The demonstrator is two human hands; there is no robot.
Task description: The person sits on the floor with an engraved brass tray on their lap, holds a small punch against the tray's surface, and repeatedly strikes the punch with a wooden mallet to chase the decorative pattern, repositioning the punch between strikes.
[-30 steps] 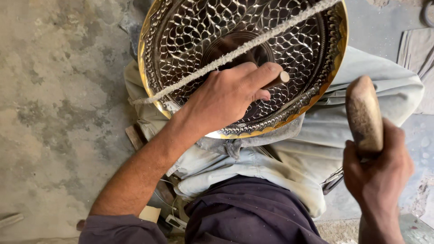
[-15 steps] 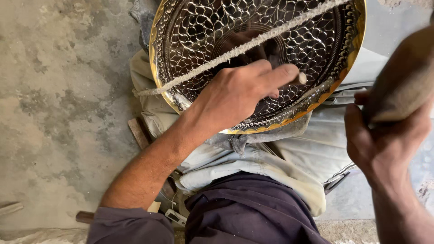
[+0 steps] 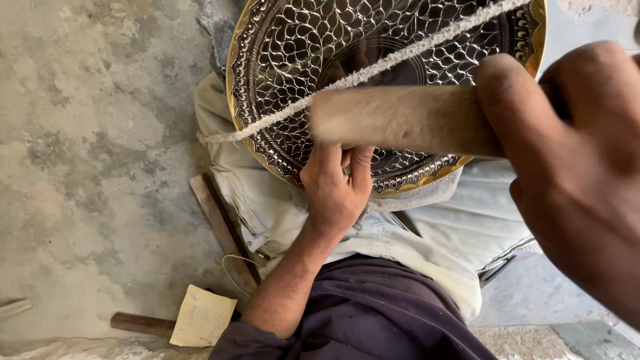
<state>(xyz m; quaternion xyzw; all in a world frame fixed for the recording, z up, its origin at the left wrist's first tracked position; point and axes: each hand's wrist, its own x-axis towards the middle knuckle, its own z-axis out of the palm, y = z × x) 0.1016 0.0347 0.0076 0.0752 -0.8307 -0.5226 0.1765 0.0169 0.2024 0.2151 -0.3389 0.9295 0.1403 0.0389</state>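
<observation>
A round engraved metal tray (image 3: 293,53) with a golden rim and dark scale pattern rests on my lap. A pale twisted rope (image 3: 280,120) crosses it from lower left to upper right. My left hand (image 3: 337,190) presses on the tray's near rim; whether it grips a small tool is hidden by the mallet. My right hand (image 3: 573,173), large and close to the camera, is shut on a wooden mallet (image 3: 400,120), which lies blurred across the tray just above the left hand.
Grey concrete floor (image 3: 87,147) fills the left side. A wooden slat (image 3: 220,227) lies beside my leg, with a folded piece of paper (image 3: 200,319) and a wooden handle (image 3: 140,325) near the bottom left. Pale cloth (image 3: 427,233) covers my lap.
My right hand has swung the mallet in from the right, over the tray and close to the camera. My left hand has drawn back to the tray's near rim.
</observation>
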